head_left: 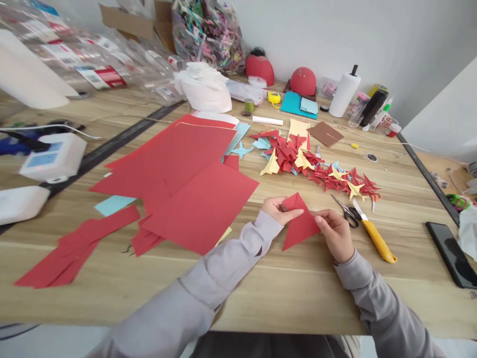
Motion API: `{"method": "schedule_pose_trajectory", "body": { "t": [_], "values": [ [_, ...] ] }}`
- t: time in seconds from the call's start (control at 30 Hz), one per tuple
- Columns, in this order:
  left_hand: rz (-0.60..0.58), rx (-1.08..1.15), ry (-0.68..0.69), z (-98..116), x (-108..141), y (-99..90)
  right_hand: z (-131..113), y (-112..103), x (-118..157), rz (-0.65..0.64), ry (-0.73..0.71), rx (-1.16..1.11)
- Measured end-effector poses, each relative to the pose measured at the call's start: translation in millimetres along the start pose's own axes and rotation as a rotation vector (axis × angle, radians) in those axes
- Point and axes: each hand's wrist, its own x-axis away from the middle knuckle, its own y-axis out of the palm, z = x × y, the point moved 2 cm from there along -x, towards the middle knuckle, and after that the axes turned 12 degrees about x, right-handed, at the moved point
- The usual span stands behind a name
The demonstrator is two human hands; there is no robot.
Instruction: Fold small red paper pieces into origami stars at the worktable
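A small piece of folded red paper [299, 224] is held between my two hands above the table's front part. My left hand [278, 211] grips its left edge, thumb on top and fingers underneath. At the paper's right corner, my right hand [335, 231] pinches it between thumb and fingers. Just beyond my right hand lie black-handled scissors [349, 215] and a yellow utility knife [378, 241] with its blade out. Behind the hands is a heap of folded red paper stars [288, 154], mixed with yellow and light blue ones.
Large red paper sheets [208, 209] lie to the left, with red strips [74, 253] beside them. A black phone [452, 253] rests at the right. Clear plastic bottles [122, 64], a bag of colourful scraps [208, 35] and a white roll [343, 94] stand at the back.
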Motion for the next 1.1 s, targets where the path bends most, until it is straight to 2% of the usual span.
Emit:
{"method": "schedule_pose_trajectory", "body": {
  "t": [0.23,0.47,0.73,0.87,1.1],
  "values": [
    [-0.054,-0.047,-0.004,-3.0,-0.9,-1.5,2.7,1.8,1.1,-0.085,0.067,0.107],
    [-0.042,-0.042,0.044,6.8,0.0,1.8,5.7,5.0,3.6,-0.155,0.007,0.149],
    [0.055,0.081,-0.063,1.7,-0.1,3.5,7.1,8.2,3.1,-0.182,-0.002,0.090],
    [0.063,0.120,-0.142,1.4,0.1,2.5,4.9,7.6,3.0,-0.187,-0.009,0.129],
    [0.056,0.088,-0.139,6.6,0.7,1.6,5.1,6.9,3.5,-0.194,-0.003,0.116]
  ]
}}
